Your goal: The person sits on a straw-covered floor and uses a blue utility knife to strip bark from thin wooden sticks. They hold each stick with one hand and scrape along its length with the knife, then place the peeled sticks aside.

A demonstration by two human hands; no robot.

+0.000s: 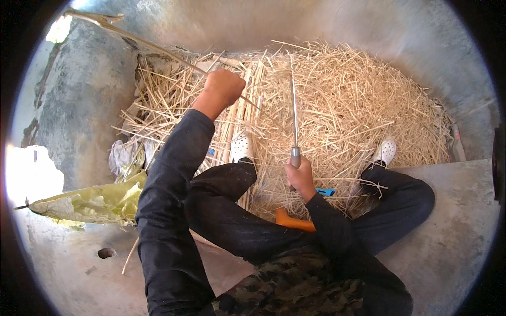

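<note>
My left hand [224, 88] is closed around a long thin stick [158, 48]. The stick runs from a forked end at the upper left, through my fist, to a thin end over the straw pile. Lower and to the right, my right hand [301, 178] grips the grey handle of a long, narrow metal blade [294, 105], which looks like a knife. Its blade points away from me over the straw, and its far end is hard to make out. The stick's thin end lies left of the blade, apparently apart from it.
Loose straw [358, 95] and split stalks [158, 95] cover the floor between my white clogs [386, 151]. Close to my right wrist lie a blue object [325, 192] and a curved orange piece [292, 220]. A yellow-green sheet [100, 200] is at left. Concrete walls [87, 89] surround me.
</note>
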